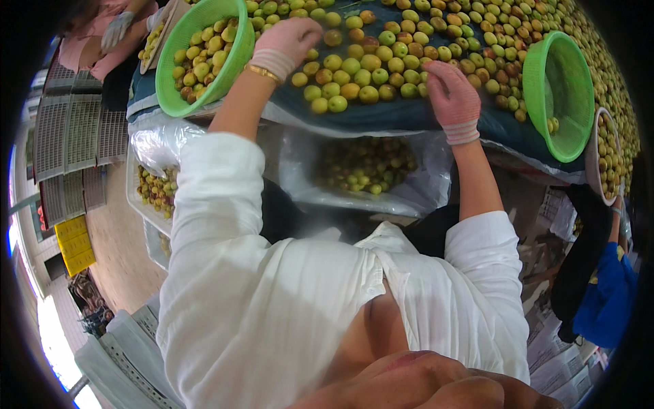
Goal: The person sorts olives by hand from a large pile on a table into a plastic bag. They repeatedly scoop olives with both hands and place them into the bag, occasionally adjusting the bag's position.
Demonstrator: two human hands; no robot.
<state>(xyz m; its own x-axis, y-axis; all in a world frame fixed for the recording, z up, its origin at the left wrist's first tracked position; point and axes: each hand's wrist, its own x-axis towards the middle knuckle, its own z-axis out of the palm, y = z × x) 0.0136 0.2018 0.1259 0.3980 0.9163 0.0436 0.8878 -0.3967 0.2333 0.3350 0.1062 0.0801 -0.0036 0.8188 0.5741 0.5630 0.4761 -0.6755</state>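
Note:
My left hand (290,45), in a pink knitted glove, is over the loose round green-and-brown fruits (361,77) on the dark blue cloth (403,113); its fingers are curled, and whether a fruit is in them is hidden. My right hand (452,98), gloved alike, hangs at the near side of the same fruits, thumb and fingers bent; what it may hold cannot be told. A green plastic basket (164,76) with similar fruits stands left of my left hand. Right of my right hand, another green basket (531,97) is tilted and holds a few fruits.
Below the cloth's front edge is a plastic-lined crate (434,189) of fruits. A white crate (134,191) with fruits stands left. A pale basket (594,168) of fruits is at the right rim. A co-worker's gloved hand (117,31) is upper left; another person in blue (605,301) is right.

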